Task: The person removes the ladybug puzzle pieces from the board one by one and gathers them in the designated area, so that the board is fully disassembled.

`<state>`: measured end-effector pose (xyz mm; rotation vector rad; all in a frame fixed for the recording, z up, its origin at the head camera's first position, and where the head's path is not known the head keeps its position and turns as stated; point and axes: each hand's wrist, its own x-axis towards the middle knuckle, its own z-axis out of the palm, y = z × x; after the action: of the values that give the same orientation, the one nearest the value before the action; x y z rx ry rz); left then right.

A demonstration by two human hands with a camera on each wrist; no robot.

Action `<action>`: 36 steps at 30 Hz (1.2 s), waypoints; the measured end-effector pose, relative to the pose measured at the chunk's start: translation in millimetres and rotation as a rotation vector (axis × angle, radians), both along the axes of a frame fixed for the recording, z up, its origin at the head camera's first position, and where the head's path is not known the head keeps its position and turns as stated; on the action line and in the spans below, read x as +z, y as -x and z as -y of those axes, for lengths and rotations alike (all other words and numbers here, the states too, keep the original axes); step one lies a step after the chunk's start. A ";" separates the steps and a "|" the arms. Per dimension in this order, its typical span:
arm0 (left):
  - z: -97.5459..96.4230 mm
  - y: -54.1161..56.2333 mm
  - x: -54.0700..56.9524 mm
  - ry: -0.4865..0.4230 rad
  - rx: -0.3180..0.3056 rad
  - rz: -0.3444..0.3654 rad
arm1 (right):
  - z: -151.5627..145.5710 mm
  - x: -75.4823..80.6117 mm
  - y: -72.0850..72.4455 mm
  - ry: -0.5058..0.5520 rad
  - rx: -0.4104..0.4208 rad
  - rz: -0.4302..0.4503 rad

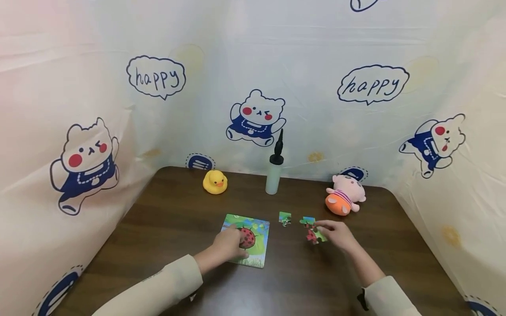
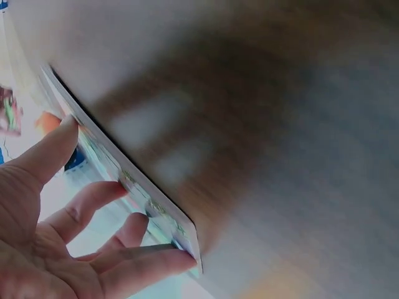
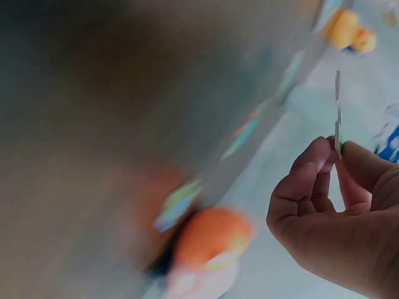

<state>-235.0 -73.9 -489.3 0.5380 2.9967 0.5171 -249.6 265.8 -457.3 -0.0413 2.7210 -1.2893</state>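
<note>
The right hand [image 1: 336,233] is clamped on a flat red-and-green jigsaw piece [image 3: 338,112]; thumb and fingertips pinch its lower end, and the right wrist view shows the piece edge-on, raised off the worktop [image 1: 292,287].

The left hand [image 1: 229,245] has its thumb and fingers spread apart. Their tips touch the upper face of a flat rectangular puzzle board [image 1: 258,259] printed with a red, black-spotted ladybird on green and blue. The board lies beneath this hand and extends to its right.

Just beyond the right hand's fingertips, to their left, lies a blue-and-green jigsaw piece [image 1: 306,220]. Farther left, between the two hands, lies a green jigsaw piece [image 1: 284,217].

Beyond the right hand lies a pink plush toy with an orange lower body [image 1: 347,191]. Beyond the left hand, slightly to its left, sits a yellow toy duck [image 1: 213,182]. Beyond and between both hands stands a pale cylinder with a black tapered top [image 1: 272,177].
</note>
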 end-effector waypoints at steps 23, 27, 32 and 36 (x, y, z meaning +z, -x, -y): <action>13.3 -1.3 3.4 -0.009 -0.010 -0.002 | -48.8 -21.9 -13.0 -0.404 -0.168 0.060; 12.4 -0.2 3.8 -0.004 -0.010 -0.006 | -44.7 -22.2 -12.8 -0.464 -0.182 0.051; 11.5 -0.3 5.7 0.009 -0.009 0.000 | -39.3 -31.4 -18.0 -0.563 -0.220 -0.099; 15.0 2.7 9.5 0.001 0.029 0.012 | -25.0 -31.6 -21.5 -0.576 -0.249 -0.268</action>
<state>-237.7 -88.8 -479.8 0.4901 2.9971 0.5185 -228.1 290.8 -488.9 0.2003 3.3067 -0.5189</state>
